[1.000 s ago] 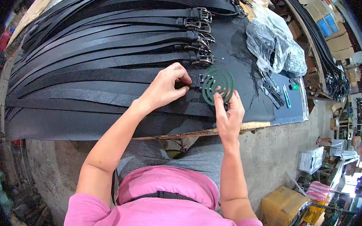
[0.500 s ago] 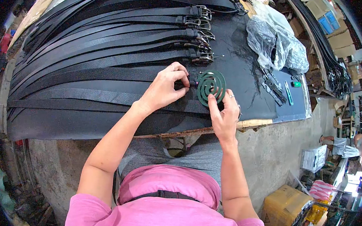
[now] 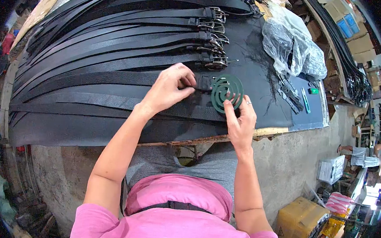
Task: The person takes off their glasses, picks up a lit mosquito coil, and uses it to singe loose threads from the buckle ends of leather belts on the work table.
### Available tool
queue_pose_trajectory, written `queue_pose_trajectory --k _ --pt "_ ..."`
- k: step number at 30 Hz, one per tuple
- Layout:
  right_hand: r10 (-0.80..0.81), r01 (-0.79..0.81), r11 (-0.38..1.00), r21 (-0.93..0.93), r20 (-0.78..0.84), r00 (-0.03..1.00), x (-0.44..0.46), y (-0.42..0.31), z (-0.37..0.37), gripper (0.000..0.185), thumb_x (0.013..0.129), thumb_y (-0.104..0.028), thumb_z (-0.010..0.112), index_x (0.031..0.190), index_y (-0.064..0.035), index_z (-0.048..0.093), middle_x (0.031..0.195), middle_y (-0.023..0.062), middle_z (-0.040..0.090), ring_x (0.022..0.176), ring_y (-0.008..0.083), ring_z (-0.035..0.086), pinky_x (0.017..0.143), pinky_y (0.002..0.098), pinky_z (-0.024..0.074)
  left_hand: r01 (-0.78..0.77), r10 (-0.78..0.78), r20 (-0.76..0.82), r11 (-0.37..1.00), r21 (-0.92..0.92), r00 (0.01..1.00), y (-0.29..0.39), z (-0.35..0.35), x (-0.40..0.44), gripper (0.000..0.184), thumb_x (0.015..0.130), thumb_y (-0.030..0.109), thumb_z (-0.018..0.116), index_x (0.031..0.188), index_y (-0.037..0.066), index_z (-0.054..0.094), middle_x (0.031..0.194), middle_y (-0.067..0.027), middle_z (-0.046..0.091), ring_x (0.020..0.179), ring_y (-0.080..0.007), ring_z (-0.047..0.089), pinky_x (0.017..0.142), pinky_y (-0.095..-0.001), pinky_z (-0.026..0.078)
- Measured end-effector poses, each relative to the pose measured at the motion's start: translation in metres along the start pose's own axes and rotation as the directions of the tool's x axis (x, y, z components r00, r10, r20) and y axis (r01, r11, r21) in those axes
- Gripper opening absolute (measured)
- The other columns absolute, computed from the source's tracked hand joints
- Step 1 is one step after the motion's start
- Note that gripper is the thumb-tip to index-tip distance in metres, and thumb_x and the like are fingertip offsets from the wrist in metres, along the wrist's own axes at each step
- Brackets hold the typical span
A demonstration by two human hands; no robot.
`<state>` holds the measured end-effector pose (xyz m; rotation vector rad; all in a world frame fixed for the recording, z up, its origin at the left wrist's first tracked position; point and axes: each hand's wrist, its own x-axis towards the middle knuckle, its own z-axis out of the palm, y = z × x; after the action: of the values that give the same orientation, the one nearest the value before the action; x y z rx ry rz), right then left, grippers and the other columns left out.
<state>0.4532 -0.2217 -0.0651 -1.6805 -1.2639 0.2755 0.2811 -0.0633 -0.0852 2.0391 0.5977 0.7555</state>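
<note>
I held the green spiral coil (image 3: 223,94) in my right hand (image 3: 241,108), thumb on its near part and my other fingers against its right side, a ring showing on one of them. The coil stood tilted above the counter (image 3: 270,132), overlapping the end of a black belt (image 3: 131,79) that ran off to its left. My left hand (image 3: 192,86) was over that belt, just left of the coil and apart from it, the fingers curled and only a narrow space between them and my thumb; whether something thin was pinched there, I could not tell.

Beyond the coil lay a row of other black belts, their metal buckles (image 3: 216,39) bunched at the right-hand ends and their straps fanning out to the left. To the coil's right, loose black threads (image 3: 270,86) were strewn over the dark covering, with a pile of short black strips (image 3: 290,94) past them. Farther right of the coil were a slim teal cutter (image 3: 305,100) and a small green object (image 3: 312,91), near each other. A crumpled clear plastic bag (image 3: 310,52) sat beyond the coil and to its right. On my side of the coil, I had the counter's wooden edge before my grey trousers (image 3: 151,163) and pink shirt (image 3: 191,228).
</note>
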Motion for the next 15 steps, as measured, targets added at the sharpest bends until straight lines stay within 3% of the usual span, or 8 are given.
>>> queue_pose_trajectory --k 2,3,6,12,13,15 --pt "0.001 -0.001 1.000 0.001 -0.035 0.999 0.000 0.002 -0.003 0.011 0.089 -0.004 0.063 0.098 0.0012 0.065 0.096 0.0179 0.063 0.085 0.0350 0.061 0.075 0.0399 0.0471 0.125 -0.124 -0.006 0.989 0.076 0.992 0.002 -0.011 -0.001 0.018 0.077 0.000 0.074 0.092 0.002 0.065 0.099 -0.0055 0.064 0.084 -0.0140 0.067 0.066 -0.0267 0.051" --pt "0.005 -0.003 0.999 0.034 -0.067 0.998 0.000 0.004 -0.003 0.011 0.089 -0.004 0.063 0.099 0.0003 0.065 0.094 0.0158 0.064 0.085 0.0330 0.061 0.076 0.0387 0.0471 0.089 -0.087 -0.032 0.994 0.070 0.996 -0.004 -0.011 -0.002 0.023 0.077 0.001 0.075 0.098 0.002 0.065 0.097 -0.0057 0.063 0.077 -0.0138 0.066 0.063 -0.0279 0.050" --pt "0.009 -0.004 0.999 0.042 -0.102 0.995 -0.001 0.008 -0.005 0.011 0.090 -0.004 0.063 0.099 0.0005 0.066 0.094 0.0149 0.064 0.086 0.0308 0.060 0.077 0.0378 0.0470 0.012 -0.009 -0.019 0.989 0.145 1.000 -0.005 -0.008 0.000 0.025 0.077 0.002 0.077 0.099 0.002 0.066 0.096 -0.0073 0.063 0.076 -0.0151 0.066 0.064 -0.0292 0.051" --pt "0.057 -0.045 0.994 0.096 -0.129 0.990 -0.002 0.004 -0.005 0.012 0.092 -0.004 0.062 0.102 -0.0001 0.066 0.095 0.0133 0.063 0.086 0.0269 0.060 0.078 0.0362 0.0467 -0.209 0.209 0.042 0.901 0.380 0.977 -0.005 0.005 0.015 0.023 0.080 0.009 0.075 0.100 0.001 0.069 0.098 -0.0102 0.062 0.083 -0.0267 0.066 0.075 -0.0374 0.054" --pt "0.060 -0.046 0.993 0.108 -0.134 0.989 -0.002 0.004 -0.005 0.012 0.092 -0.004 0.062 0.102 0.0000 0.066 0.095 0.0131 0.063 0.086 0.0266 0.060 0.078 0.0360 0.0467 -0.198 0.187 0.066 0.904 0.380 0.980 -0.003 0.006 0.018 0.019 0.082 0.012 0.073 0.096 0.000 0.071 0.099 -0.0101 0.062 0.087 -0.0306 0.065 0.078 -0.0388 0.054" --pt "0.062 -0.047 0.992 0.113 -0.131 0.989 -0.003 0.005 -0.006 0.012 0.092 -0.004 0.062 0.102 0.0001 0.066 0.095 0.0131 0.063 0.087 0.0267 0.060 0.078 0.0359 0.0468 -0.229 0.207 0.097 0.880 0.416 0.973 -0.002 0.008 0.022 0.018 0.082 0.012 0.072 0.095 0.000 0.071 0.097 -0.0100 0.062 0.087 -0.0302 0.066 0.078 -0.0390 0.054"
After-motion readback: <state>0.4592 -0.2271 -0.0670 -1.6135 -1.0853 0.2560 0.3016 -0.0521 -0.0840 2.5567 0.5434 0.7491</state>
